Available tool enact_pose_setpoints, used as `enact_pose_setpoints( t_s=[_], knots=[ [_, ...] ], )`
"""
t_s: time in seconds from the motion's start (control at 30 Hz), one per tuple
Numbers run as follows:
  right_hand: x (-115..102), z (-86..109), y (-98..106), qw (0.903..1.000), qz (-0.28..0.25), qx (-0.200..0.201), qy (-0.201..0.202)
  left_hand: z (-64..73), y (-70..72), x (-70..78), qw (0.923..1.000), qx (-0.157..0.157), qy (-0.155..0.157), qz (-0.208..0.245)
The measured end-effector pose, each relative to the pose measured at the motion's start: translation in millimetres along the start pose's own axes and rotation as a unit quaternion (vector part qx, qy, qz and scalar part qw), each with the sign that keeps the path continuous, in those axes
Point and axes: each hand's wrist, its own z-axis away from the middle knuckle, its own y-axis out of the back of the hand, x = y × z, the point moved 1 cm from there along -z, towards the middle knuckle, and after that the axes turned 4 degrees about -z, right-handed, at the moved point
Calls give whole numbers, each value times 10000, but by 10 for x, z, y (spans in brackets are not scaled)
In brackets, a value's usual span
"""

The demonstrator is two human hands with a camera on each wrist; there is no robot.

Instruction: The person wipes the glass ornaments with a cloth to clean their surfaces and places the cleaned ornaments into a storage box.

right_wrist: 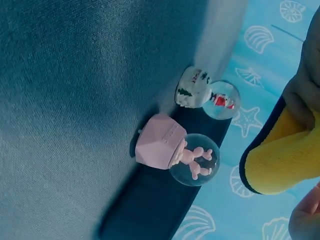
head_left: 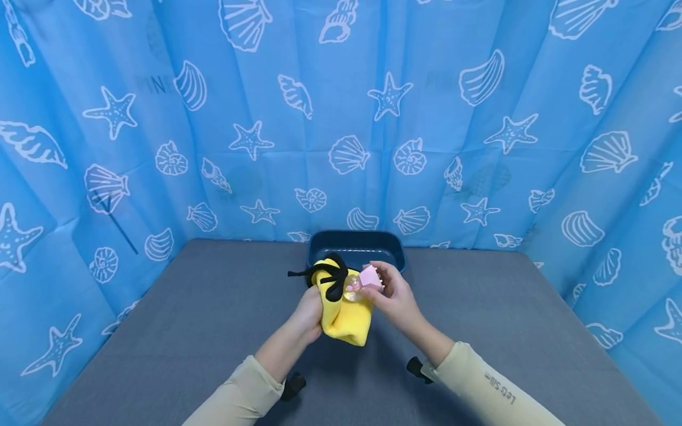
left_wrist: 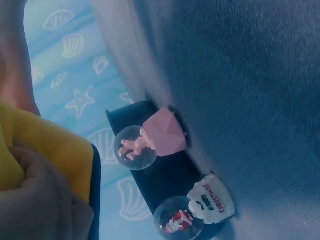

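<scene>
In the head view my left hand [head_left: 309, 310] grips a soft yellow pouch [head_left: 346, 322] with a black cord [head_left: 334, 278]. My right hand [head_left: 396, 299] pinches the faceted pink base of a snow globe [head_left: 371, 276], its clear ball turned toward the pouch. Both wrist views show a pink snow globe [right_wrist: 159, 141] with a pink balloon-dog-like figure, standing upright on the table. Next to it is a white-based snow globe [left_wrist: 212, 199] with a red-and-white figure and "Merry Christmas" lettering. The head view does not show this white globe.
A dark blue rectangular bin [head_left: 314, 239] stands at the back of the grey cloth-covered table [head_left: 240, 296], partly behind the pouch. Blue curtains [head_left: 319, 118] with white shells and starfish enclose the back and sides. Black straps [head_left: 418, 370] are near the wrists.
</scene>
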Motion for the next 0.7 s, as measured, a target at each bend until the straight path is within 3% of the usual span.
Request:
enact_pose_setpoints(
  t_s=[0.23, 0.43, 0.6, 0.7],
  knots=[
    [-5, -17, 25, 9998, -165, 100, -40, 0, -18, 36, 9987, -458, 156, 139],
    [-9, -13, 30, 9987, -272, -418, 80, -20, -30, 106, 9961, -669, 473, -314],
    [4, -1, 24, 9942, -625, -851, 190, -34, -37, 101, 9947, -677, 742, -217],
    [23, 8, 21, 9929, -654, -977, 194, -42, -46, 80, 9963, -505, 693, -96]
  ],
)
